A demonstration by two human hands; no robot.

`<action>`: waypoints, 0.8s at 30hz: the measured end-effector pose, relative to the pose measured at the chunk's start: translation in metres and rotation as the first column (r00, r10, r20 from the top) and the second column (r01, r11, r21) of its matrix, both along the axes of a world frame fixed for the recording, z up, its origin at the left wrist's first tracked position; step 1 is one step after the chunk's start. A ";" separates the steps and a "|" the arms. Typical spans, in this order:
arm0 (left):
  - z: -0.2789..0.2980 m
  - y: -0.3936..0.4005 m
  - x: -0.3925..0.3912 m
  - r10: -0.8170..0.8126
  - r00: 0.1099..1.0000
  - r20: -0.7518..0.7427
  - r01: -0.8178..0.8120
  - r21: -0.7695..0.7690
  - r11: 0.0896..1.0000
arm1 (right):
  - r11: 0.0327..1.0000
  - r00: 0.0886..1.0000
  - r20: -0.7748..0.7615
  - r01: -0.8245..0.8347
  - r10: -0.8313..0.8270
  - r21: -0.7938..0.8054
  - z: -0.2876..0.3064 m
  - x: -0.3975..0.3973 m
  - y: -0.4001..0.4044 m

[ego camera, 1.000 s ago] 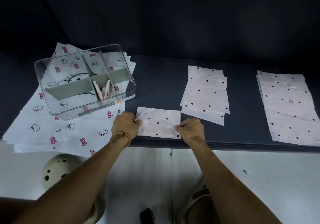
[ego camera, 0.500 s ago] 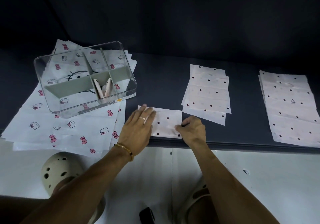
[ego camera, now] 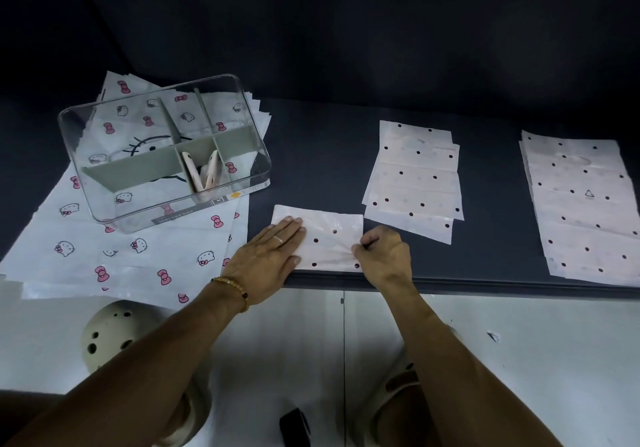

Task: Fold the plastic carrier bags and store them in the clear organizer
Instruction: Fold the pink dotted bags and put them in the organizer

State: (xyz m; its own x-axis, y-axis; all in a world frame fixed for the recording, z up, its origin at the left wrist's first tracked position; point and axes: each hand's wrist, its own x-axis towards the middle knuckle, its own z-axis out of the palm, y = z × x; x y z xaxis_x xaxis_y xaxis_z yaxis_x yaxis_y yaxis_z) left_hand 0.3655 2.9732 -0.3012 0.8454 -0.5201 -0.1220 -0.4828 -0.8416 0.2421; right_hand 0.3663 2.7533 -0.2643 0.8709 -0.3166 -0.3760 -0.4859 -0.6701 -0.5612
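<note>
A folded pink bag with dark dots [ego camera: 330, 239] lies at the front edge of the dark table [ego camera: 311, 156]. My left hand [ego camera: 268, 256] rests flat on its left half, fingers spread. My right hand [ego camera: 382, 256] pinches the bag's right edge. The clear organizer [ego camera: 86, 183] with grey dividers stands at the left on a pile of cat-print bags [ego camera: 138, 256]. Two folded pink bags [ego camera: 204, 173] stand in its middle front compartment.
A stack of dotted pink bags [ego camera: 414, 180] lies just right of the folded one, and a larger stack [ego camera: 581, 204] at the far right. Below the table edge are white floor, my feet in pale clogs [ego camera: 110, 329] and a small dark object [ego camera: 294, 426].
My left hand has let go of the bag's left edge, opened flat and slid right over the bag. My right hand has kept its pinch on the right edge.
</note>
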 end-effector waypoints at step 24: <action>0.000 -0.003 0.003 0.072 0.997 -0.028 -0.075 -0.098 0.992 | 0.662 0.653 0.246 -0.524 0.716 -0.535 -0.013 -0.042 -0.009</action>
